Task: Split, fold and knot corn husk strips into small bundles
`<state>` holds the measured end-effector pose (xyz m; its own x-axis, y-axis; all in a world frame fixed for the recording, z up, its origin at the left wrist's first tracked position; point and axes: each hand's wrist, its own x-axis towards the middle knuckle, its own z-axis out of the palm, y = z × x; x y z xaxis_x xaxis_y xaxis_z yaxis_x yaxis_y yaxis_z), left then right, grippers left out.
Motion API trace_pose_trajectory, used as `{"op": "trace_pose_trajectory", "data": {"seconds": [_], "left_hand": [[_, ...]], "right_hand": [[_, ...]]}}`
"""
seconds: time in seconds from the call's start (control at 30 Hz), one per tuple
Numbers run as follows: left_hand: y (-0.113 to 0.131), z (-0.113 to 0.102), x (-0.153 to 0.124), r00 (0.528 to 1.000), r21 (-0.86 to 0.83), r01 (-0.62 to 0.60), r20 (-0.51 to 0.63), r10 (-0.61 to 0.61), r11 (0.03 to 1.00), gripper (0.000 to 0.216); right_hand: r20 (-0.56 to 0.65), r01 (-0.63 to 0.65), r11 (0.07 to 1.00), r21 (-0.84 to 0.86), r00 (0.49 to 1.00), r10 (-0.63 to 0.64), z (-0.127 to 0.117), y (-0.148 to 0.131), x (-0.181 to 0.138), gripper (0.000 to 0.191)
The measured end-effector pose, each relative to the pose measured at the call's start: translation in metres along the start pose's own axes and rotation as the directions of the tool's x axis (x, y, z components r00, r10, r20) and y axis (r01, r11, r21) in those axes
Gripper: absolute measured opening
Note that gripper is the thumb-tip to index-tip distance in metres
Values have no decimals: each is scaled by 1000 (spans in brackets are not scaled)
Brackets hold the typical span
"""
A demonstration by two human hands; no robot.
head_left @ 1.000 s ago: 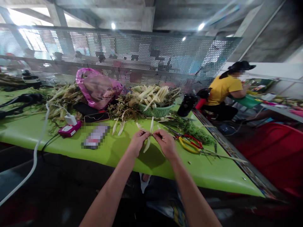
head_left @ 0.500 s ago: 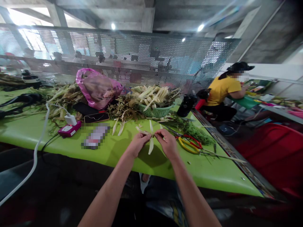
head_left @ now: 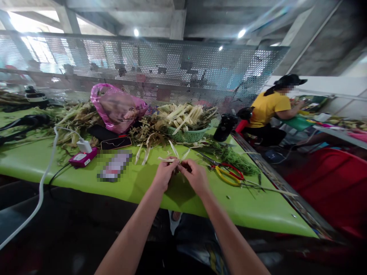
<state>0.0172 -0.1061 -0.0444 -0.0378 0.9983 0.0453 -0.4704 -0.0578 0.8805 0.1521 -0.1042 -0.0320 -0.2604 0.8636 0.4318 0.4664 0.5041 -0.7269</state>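
Just over the green table (head_left: 223, 214), the L hand (head_left: 164, 173) & R hand (head_left: 195, 173) have fingers pinched nearly closed on the middle of some pale husk strips (head_left: 174, 150); some tips are hidden. The strips look v. light & thin, prob. bendy, easy to rip; best held where they join. Farther back's a basket (head_left: 187, 136).

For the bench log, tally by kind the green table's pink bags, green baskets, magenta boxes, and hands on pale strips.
Pink bag: 1
Green basket: 1
Magenta box: 1
Left hand, right hand, on pale strips: 2
Total: 5
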Motion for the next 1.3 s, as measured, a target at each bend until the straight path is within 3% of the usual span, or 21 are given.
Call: {"op": "trace_pose_trajectory", "data": {"seconds": [0.2, 0.5, 0.6, 0.73, 0.87, 1.03, 1.17, 1.3], "left_hand": [[-1, -1, 2, 1000, -29, 31, 5, -31, 999, 34], [0, -3, 6, 995, -217, 97, 29, -93, 971, 35], [1, -3, 4, 990, -197, 140, 44, -134, 970, 34], [0, -3, 2, 981, -154, 192, 8, -193, 969, 35], [5, -4, 1, 960, -195, 272, 129, -250, 942, 46], [17, -10, 0, 936, -279, 323, 236, -261, 904, 63], [20, -16, 1, 911, -211, 343, 313, -269, 915, 65], [14, -16, 0, 935, -78, 274, 255, -246, 959, 45]], "right_hand": [[-22, 16, 996, 82, 1000, -15, 1, 8, 5, 16], [-17, -21, 991, 134, 1000, 24, 1, 10, 9, 16], [-34, -64, 985, 162, 997, 70, -3, 13, 8, 21], [41, -164, 932, 323, 986, 159, -8, 13, 8, 28], [35, -223, 843, 490, 971, 237, -9, 10, 8, 31], [14, -231, 781, 580, 961, 275, -10, 10, 7, 29], [4, -221, 768, 601, 962, 273, -12, 13, 6, 30], [14, -229, 791, 567, 963, 269, -13, 14, 6, 31]]}}
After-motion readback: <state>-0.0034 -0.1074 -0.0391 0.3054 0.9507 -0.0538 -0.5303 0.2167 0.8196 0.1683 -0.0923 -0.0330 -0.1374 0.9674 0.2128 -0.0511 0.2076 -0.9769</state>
